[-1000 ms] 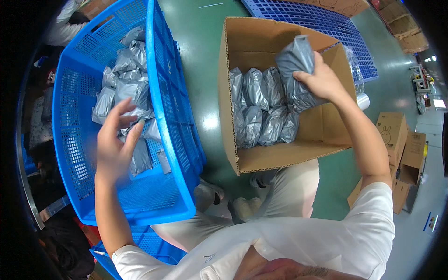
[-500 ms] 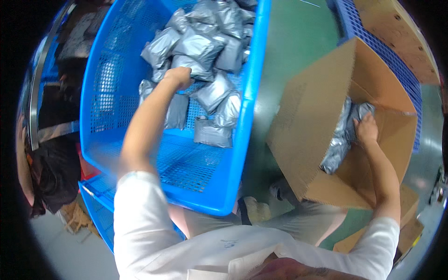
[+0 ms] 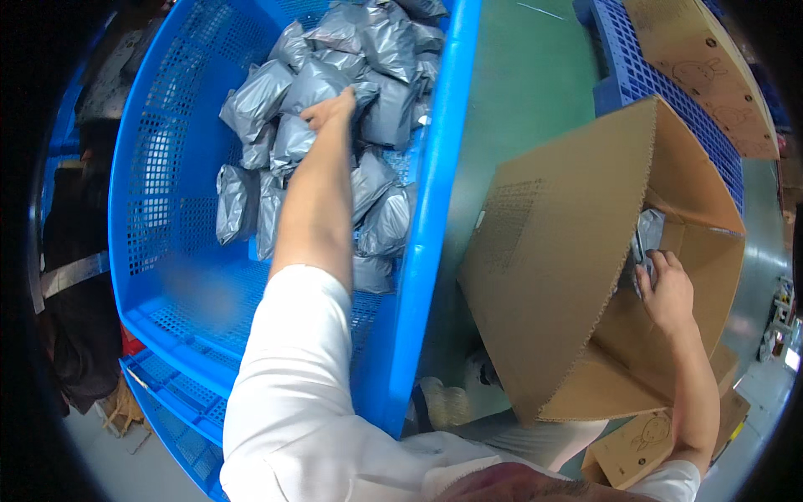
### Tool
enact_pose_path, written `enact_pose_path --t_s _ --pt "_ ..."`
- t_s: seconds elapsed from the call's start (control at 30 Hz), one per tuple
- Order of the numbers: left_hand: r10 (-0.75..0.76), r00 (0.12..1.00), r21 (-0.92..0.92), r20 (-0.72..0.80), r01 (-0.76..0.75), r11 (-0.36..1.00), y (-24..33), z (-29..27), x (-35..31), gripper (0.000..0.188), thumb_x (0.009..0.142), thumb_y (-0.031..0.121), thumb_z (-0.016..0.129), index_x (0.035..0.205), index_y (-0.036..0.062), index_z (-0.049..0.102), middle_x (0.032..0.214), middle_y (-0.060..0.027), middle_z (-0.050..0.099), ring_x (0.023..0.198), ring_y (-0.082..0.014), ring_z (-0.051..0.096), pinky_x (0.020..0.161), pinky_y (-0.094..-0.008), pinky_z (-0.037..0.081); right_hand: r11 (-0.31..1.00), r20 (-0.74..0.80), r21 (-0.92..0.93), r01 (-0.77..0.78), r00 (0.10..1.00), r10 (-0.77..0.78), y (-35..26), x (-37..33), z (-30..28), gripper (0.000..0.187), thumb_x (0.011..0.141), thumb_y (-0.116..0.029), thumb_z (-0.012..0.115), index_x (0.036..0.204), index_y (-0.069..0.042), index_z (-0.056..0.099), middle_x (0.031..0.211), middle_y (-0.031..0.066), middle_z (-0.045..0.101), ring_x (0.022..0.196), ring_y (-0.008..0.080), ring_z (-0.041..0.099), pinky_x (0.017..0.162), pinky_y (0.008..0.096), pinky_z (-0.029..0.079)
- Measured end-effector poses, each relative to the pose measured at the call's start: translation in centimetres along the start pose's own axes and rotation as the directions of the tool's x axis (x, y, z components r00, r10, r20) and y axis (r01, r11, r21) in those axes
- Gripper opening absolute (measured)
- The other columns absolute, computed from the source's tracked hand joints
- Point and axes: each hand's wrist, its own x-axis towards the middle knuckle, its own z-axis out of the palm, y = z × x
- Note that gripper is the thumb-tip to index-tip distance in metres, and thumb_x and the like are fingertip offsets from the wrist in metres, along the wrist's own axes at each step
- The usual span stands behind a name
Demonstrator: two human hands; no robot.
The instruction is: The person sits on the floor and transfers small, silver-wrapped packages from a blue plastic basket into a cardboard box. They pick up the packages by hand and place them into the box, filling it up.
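Several filled grey plastic mailing bags (image 3: 255, 100) lie heaped in a big blue plastic basket (image 3: 447, 167) on the left. Among them my left hand (image 3: 333, 110) is closed, its fingers curled at the edge of one bag; the thumb side is partly hidden. On the right, a brown cardboard box (image 3: 552, 243) is tipped with its opening toward the right. Inside it, my right hand (image 3: 667, 289) pinches the edge of a grey plastic mailing bag (image 3: 649, 230). The box's near wall hides most of that bag.
A blue plastic pallet (image 3: 615, 58) lies behind the box, with a printed carton (image 3: 698, 75) on it. Another printed carton (image 3: 631, 448) is on the floor by my right forearm. A second blue basket (image 3: 171, 427) stands at lower left, below the large one.
My left hand has moved farther into the heap, away from me. My right hand has shifted slightly lower in view within the box, and the box now appears turned, hiding more of its contents.
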Motion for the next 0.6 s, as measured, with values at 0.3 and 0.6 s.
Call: enact_pose_path --t_s 0.3,0.6 --pt "0.666 0.555 -0.661 0.498 -0.254 0.706 -1.4 -17.2 -4.1 0.052 0.091 0.042 0.062 0.126 0.0033 0.062 0.125 -0.0116 0.064 0.115 -0.0255 0.058 0.105 -0.0369 0.039 0.546 -0.265 0.808 0.22 0.964 0.004 -2.1 -2.1 -5.5 0.033 0.094 -0.013 0.066 0.122 0.003 0.061 0.111 0.0101 0.067 0.101 0.0161 0.064 0.092 0.0309 0.05" --pt "0.781 -0.605 -0.653 0.152 -0.655 -0.38 -2.4 -29.8 -38.2 0.094 0.087 0.044 0.074 0.153 -0.0047 0.027 0.147 -0.0231 0.046 0.134 -0.0326 0.048 0.114 -0.0399 0.033 -0.125 -0.35 0.907 0.402 0.885 0.307 -10.3 -4.2 -12.8 0.082 0.09 -0.042 0.068 0.15 0.001 0.03 0.137 0.0175 0.052 0.118 0.027 0.057 0.104 0.0388 0.045"
